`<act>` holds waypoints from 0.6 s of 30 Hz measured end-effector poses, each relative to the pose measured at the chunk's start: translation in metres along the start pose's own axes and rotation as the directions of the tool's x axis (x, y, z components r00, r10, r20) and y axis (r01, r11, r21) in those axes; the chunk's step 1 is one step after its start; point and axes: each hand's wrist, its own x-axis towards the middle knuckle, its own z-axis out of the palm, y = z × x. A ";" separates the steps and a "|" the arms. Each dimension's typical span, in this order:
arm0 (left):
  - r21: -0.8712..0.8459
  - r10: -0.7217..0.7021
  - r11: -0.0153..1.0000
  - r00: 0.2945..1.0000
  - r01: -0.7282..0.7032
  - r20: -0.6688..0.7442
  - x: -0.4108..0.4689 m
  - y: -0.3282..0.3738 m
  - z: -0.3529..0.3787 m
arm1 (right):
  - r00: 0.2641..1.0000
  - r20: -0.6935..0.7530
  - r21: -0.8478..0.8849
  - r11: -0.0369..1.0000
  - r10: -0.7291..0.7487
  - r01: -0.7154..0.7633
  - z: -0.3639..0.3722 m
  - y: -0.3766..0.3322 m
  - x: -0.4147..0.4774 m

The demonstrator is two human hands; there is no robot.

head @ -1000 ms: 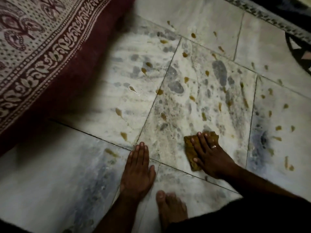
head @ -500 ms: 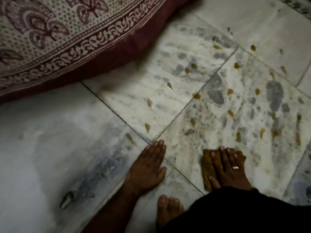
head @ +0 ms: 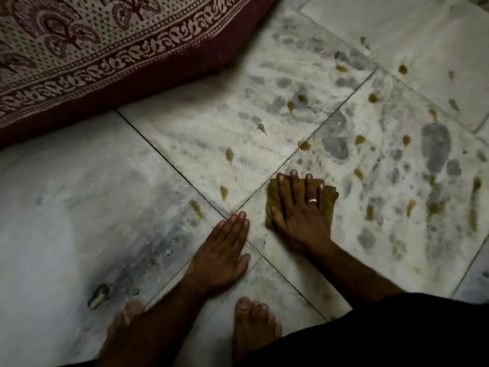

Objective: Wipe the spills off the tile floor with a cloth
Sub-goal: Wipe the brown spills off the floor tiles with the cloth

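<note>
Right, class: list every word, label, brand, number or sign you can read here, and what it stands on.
None can be read.
The patterned bedspread carries only floral motifs, no letters.
The cloth under the right hand, the ring and the tile floor show no writing.

**The Count**

Two hands: the left hand (head: 221, 256) and, just right of it, the right hand (head: 301, 210). One cloth (head: 331, 196). One ring (head: 312, 200). Two bare feet (head: 254, 327), nearest. One patterned bedspread (head: 92, 62), far left. At least fifteen yellowish spills (head: 359, 139).
</note>
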 end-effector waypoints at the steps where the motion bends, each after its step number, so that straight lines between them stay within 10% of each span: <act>1: 0.003 -0.003 1.000 1.000 0.003 -0.001 -0.001 0.000 0.001 | 1.000 -0.004 0.008 1.000 -0.006 0.006 0.002 -0.003 -0.001; 10: 0.010 -0.020 1.000 0.999 0.020 -0.037 0.000 -0.001 0.004 | 0.935 -0.089 -0.087 0.938 -0.344 0.337 0.013 0.005 -0.092; 18: -0.006 -0.033 0.999 0.999 0.033 -0.005 0.001 -0.003 0.003 | 0.994 -0.015 -0.023 0.994 -0.107 0.107 -0.015 -0.008 0.057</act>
